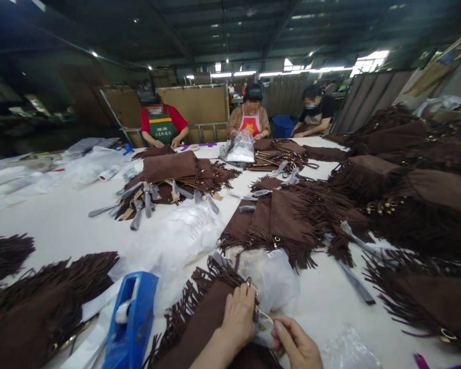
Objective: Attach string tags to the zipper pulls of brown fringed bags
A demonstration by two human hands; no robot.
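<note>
A brown fringed suede bag (200,318) lies at the table's near edge right in front of me. My left hand (238,313) is closed on the bag's top corner, by a metal ring. My right hand (296,344) is pinched on a small clear plastic piece (264,328) beside that ring. A crumpled clear plastic bag (271,277) lies just behind both hands.
A blue tape dispenser (130,323) stands near left. More fringed bags (292,220) are piled across the white table (57,220), heavily at right (426,205). White plastic wrap (176,241) lies mid-table. Three people work at the far end.
</note>
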